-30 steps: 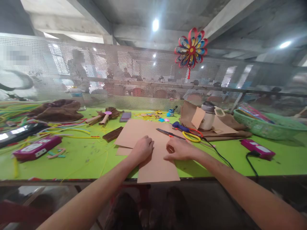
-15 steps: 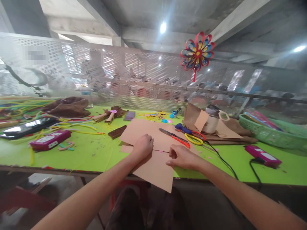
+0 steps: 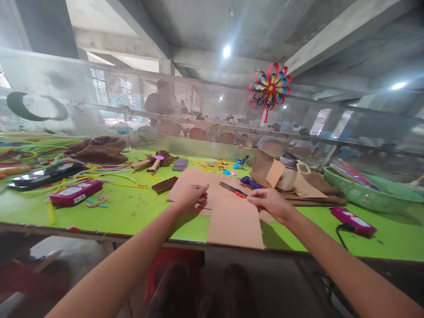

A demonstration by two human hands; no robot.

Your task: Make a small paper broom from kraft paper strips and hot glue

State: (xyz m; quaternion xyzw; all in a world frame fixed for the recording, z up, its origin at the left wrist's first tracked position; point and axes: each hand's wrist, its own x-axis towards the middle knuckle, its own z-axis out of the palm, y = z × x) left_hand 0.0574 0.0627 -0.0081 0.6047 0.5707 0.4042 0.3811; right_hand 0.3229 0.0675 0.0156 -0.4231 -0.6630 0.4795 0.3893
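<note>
My right hand (image 3: 273,204) pinches the upper right corner of a tan paper sheet (image 3: 234,223), which overhangs the front table edge slightly. My left hand (image 3: 194,196) hovers over a larger tan sheet (image 3: 190,179), its thumb out and fingers loosely bent, holding nothing I can see. Scissors (image 3: 232,189) with orange-red handles lie on the larger sheet, partly hidden by my right hand. Just behind that hand is a blue-handled tool (image 3: 250,182).
Magenta boxes (image 3: 77,193) (image 3: 353,221) lie on both sides of the green table (image 3: 122,216). A lidded cup (image 3: 289,171) stands by brown paper at right, near a green basket (image 3: 374,187). Brown cloth (image 3: 99,150) and colored strips fill the left. A perforated screen (image 3: 198,110) stands behind.
My right hand has moved right and slightly up, turning the smaller sheet straighter and shifting it right. My left hand has let go of the paper and opened its thumb.
</note>
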